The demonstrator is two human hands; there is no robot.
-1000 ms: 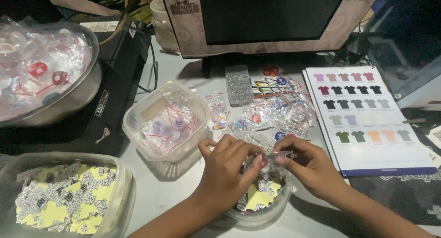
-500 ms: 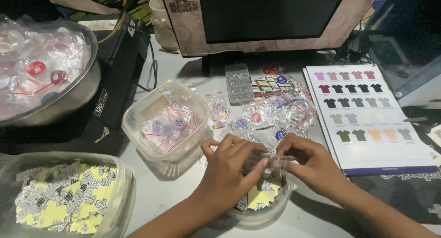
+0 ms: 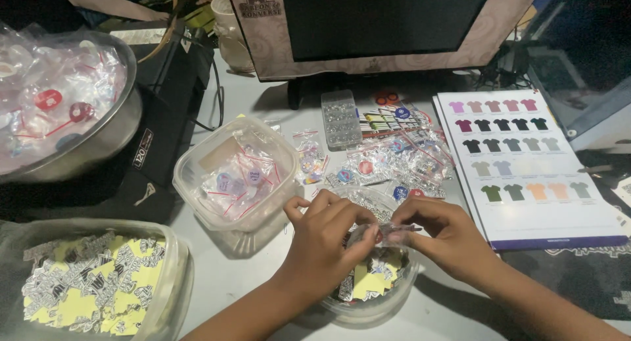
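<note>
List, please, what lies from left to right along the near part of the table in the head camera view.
Tub of yellow and silver paper shapes → left hand → small clear bag held between both hands → right hand → shirt colour chart.

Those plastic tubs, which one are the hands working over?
The small round tub at the front, holding yellow cutouts. Both hands, left and right, pinch a clear packet above it; the other tubs sit untouched.

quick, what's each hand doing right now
left hand: closed, pinching the small clear bag.
right hand: closed, pinching the same bag's other end, over the round tub.
</note>
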